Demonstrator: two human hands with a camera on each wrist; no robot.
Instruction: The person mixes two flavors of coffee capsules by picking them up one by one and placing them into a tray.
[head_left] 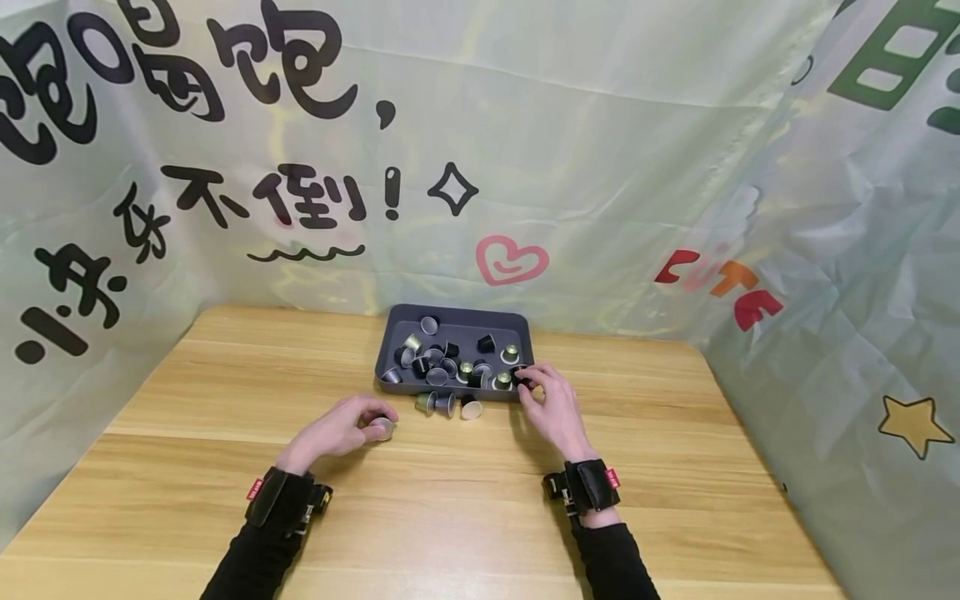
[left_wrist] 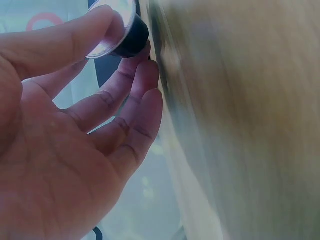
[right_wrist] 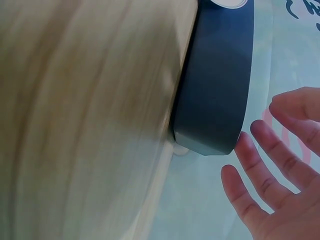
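Note:
My left hand (head_left: 341,429) is just above the table in front of the tray, pinching a coffee capsule (left_wrist: 134,37) between thumb and fingers. This capsule has a dark body and a silvery lid; the thumb lies against the lid. My right hand (head_left: 553,408) reaches over the front right corner of the dark grey tray (head_left: 480,317). Its fingertips are at a black capsule (head_left: 518,372) inside that corner. In the right wrist view its fingers (right_wrist: 265,180) are extended beside the tray wall, and no capsule shows between them.
Several coffee capsules, black, silver and green, lie jumbled in the tray. On the table before it are a green capsule (head_left: 426,403), a grey capsule (head_left: 446,405) and a capsule with a pale lid (head_left: 471,408). A printed cloth (head_left: 600,208) hangs behind the wooden table (head_left: 465,517).

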